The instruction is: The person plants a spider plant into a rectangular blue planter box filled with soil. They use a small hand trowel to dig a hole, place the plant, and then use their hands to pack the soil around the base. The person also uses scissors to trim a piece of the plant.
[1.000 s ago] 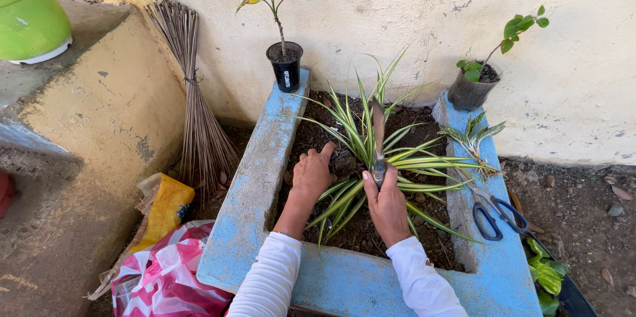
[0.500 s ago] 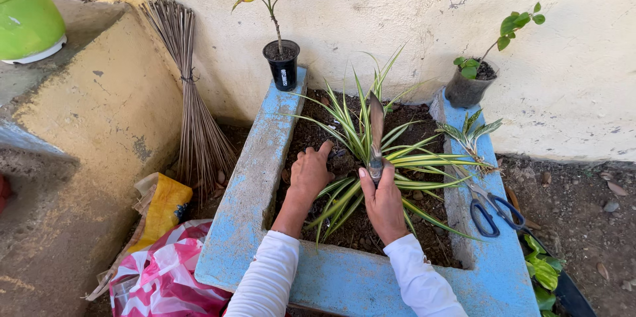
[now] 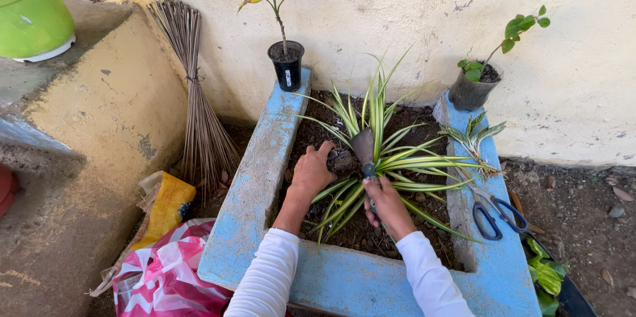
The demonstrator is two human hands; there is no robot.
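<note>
A striped green-and-cream plant (image 3: 377, 138) grows in dark soil inside a blue concrete planter (image 3: 255, 184). My right hand (image 3: 385, 203) grips the handle of a small hand trowel (image 3: 363, 148), whose blade points up into the base of the plant. My left hand (image 3: 311, 171) rests flat on the soil just left of the plant, fingers against a clod of earth beside the trowel blade. Both arms are in white sleeves.
Two small potted seedlings sit on the planter's back corners, a black pot (image 3: 286, 65) on the left and a grey one (image 3: 472, 88) on the right. Blue-handled scissors (image 3: 493, 211) lie on the right rim. A twig broom (image 3: 199, 111), pink bag (image 3: 169, 280) and green bucket (image 3: 30, 15) are at left.
My right hand has shifted the trowel slightly left and lower, nearer the plant's base. My left hand stays on the soil beside it.
</note>
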